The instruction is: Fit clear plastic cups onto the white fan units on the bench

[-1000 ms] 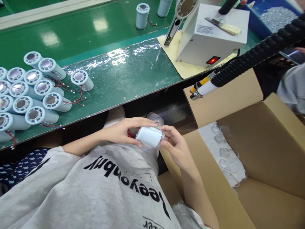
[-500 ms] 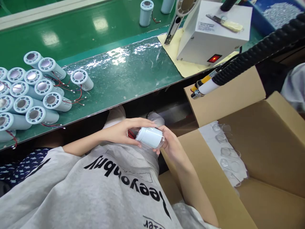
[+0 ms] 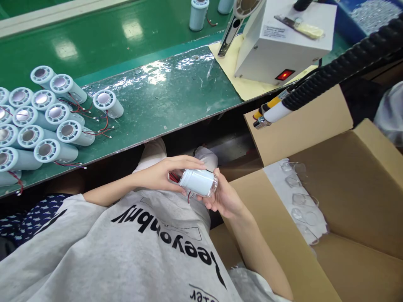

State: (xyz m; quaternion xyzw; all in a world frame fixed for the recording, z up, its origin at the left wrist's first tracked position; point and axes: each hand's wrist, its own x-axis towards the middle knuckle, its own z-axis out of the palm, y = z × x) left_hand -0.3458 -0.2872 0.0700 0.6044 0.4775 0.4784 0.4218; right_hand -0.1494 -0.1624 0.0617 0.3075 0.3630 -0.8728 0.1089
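Observation:
A light-blue cylinder (image 3: pixel 197 182) lies sideways between my two hands, above my lap. Clear plastic covers its right end, and red wires show at its left end. My left hand (image 3: pixel 168 173) grips the left end, fingers over the top and thumb below. At the clear end, my right hand (image 3: pixel 227 196) is curled round with its thumb up and its fingertips under the cylinder. Many similar light-blue cylinders (image 3: pixel 67 131) with thin wires lie grouped on the green bench (image 3: pixel 151 109) at the left.
An open cardboard box (image 3: pixel 355 201) at the right holds clear plastic pieces (image 3: pixel 304 200). Above it hangs a black corrugated hose (image 3: pixel 343 63). A white machine (image 3: pixel 283 50) with a lit red switch stands on the bench. Behind is a blue bin (image 3: pixel 343 25). More cylinders (image 3: pixel 198 16) stand farther back.
My right hand has shifted slightly down and its fingers have loosened, showing more of the clear end. A wire now hangs below the cylinder. My left hand stays nearly still.

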